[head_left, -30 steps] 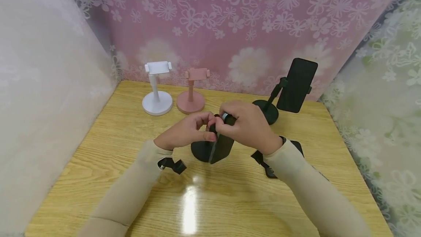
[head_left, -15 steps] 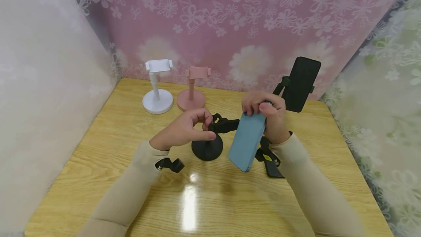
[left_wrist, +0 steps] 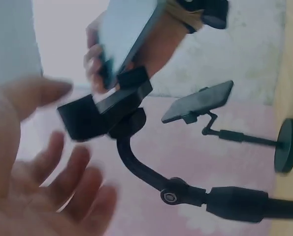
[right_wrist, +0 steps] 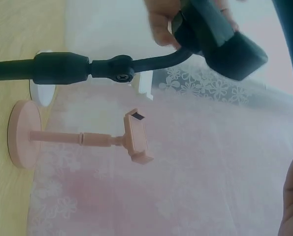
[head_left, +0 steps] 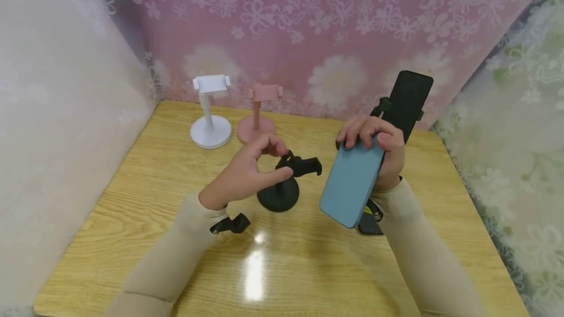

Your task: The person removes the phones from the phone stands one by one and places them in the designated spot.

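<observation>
A light-blue smartphone [head_left: 350,187] is gripped near its camera end by my right hand [head_left: 388,155], thumb along the edge and fingers over the back. It hangs tilted to the right of a black phone stand [head_left: 279,198]. The stand's holder [left_wrist: 102,110] has nothing in it and juts rightward. Beside that holder, my left hand [head_left: 242,175] has its thumb and fingers spread apart. In the left wrist view, its fingers [left_wrist: 75,172] show a gap to the holder. The right wrist view shows only a sliver of the phone at the right edge.
Behind stand a white phone stand [head_left: 211,132] and a pink phone stand [head_left: 256,125]. At the back right, another black stand holds a black phone [head_left: 410,99], partly behind my right hand. A dark phone [head_left: 370,225] lies on the wooden table [head_left: 132,219] under my right wrist.
The phone has come off the black stand's holder and moved right in my right hand, its blue back now showing. My left hand has opened wider beside the holder.
</observation>
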`<state>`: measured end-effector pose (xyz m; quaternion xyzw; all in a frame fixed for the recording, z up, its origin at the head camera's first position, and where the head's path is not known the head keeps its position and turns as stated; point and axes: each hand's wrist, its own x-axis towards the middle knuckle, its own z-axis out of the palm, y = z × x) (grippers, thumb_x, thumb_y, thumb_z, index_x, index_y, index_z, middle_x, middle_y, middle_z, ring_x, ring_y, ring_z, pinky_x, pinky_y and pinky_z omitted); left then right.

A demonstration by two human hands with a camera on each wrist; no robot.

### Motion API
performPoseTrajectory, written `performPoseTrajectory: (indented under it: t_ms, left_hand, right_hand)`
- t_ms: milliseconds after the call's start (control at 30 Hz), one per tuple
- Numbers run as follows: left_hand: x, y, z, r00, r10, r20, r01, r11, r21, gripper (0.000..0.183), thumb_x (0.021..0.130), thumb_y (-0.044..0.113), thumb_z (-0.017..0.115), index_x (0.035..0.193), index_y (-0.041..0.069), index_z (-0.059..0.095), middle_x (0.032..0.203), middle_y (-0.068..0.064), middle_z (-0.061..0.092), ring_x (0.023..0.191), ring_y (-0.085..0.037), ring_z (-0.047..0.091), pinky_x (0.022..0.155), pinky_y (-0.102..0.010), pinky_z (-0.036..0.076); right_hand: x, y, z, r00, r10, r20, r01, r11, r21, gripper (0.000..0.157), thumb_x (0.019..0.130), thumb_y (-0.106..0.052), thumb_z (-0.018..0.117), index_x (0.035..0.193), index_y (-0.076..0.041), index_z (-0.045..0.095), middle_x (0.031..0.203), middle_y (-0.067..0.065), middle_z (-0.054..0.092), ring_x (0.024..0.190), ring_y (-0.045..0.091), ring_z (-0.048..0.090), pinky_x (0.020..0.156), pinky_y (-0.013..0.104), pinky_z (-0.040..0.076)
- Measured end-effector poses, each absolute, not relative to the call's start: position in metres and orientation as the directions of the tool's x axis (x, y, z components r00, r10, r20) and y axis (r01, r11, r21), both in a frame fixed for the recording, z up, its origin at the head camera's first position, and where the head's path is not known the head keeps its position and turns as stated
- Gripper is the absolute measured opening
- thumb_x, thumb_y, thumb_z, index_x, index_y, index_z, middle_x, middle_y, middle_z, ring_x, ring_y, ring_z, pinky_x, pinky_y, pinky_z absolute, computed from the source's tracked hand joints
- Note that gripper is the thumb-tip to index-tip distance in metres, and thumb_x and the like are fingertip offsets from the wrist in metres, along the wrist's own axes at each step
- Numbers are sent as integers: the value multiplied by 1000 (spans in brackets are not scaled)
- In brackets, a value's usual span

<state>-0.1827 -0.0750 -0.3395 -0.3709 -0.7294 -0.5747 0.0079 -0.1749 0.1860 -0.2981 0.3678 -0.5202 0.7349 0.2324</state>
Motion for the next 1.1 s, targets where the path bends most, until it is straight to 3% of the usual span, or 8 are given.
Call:
performPoseTrajectory:
  t_ms: [200, 300, 533, 633, 767, 900, 1000, 1100]
  left_hand:
    - [-155, -53, -330, -565, 345, 750, 814, 85, 574, 24, 90, 12, 76, 103, 5, 57, 104, -7, 60, 100, -20, 56, 94, -37, 46]
    - [-135, -36, -326, -514, 368, 775, 854, 128, 505, 33, 88, 20, 81, 107, 5, 59, 103, -7, 62, 92, -19, 57, 86, -31, 49]
    - [-108, -11, -321, -726, 547, 417, 650, 348, 676, 98, 76, 67, 83, 152, 20, 44, 123, 11, 62, 98, -4, 59, 79, -22, 53]
    - [-106, -8, -323, -747, 597, 292, 584, 381, 717, 99, 76, 75, 77, 154, 24, 43, 119, 16, 61, 99, 0, 58, 78, -23, 53]
    - [-107, -7, -328, -724, 637, 266, 592, 374, 714, 88, 80, 71, 75, 147, 20, 52, 118, 15, 62, 97, 1, 59, 80, -21, 53]
    - [-108, -5, -333, -715, 618, 328, 627, 360, 691, 81, 81, 59, 80, 143, 14, 55, 118, 9, 65, 94, -1, 61, 80, -19, 53]
    - [-108, -3, -336, -718, 596, 358, 628, 334, 703, 81, 80, 53, 83, 144, 11, 54, 122, 4, 67, 98, -3, 64, 83, -20, 54]
    - [-107, -2, -339, -724, 587, 362, 616, 314, 722, 81, 81, 51, 83, 145, 11, 54, 126, 2, 66, 100, -5, 64, 84, -22, 55]
  right_hand:
    - [-164, 184, -297, -580, 67, 812, -788, -301, -538, 35, 92, -11, 40, 58, -5, 34, 66, 11, 59, 69, 28, 60, 69, 43, 50]
    - [-155, 181, -295, -543, 128, 830, -823, -275, -496, 36, 92, -13, 41, 58, -4, 32, 69, 13, 62, 72, 28, 63, 69, 40, 50]
    - [-134, 171, -285, -421, 217, 881, -906, -48, -421, 38, 92, -17, 40, 57, -4, 33, 79, 13, 64, 82, 26, 66, 81, 35, 49]
    - [-130, 169, -283, -365, 230, 902, -924, 29, -381, 39, 92, -18, 42, 57, -4, 33, 79, 14, 62, 82, 23, 65, 82, 34, 50]
    - [-129, 169, -285, -323, 227, 919, -937, 60, -344, 37, 92, -16, 43, 58, -3, 34, 81, 17, 61, 84, 23, 65, 83, 34, 51]
    - [-132, 173, -296, -391, 185, 901, -919, -28, -393, 38, 95, -25, 48, 72, 5, 46, 96, 19, 61, 92, 25, 64, 87, 33, 53]
    - [-131, 181, -306, -503, 95, 859, -853, -212, -477, 43, 96, -33, 60, 100, 10, 54, 111, 21, 61, 99, 29, 64, 91, 34, 56]
    - [-127, 193, -316, -580, -48, 813, -754, -346, -558, 58, 96, -36, 72, 126, 7, 49, 124, 24, 60, 106, 32, 67, 88, 38, 60]
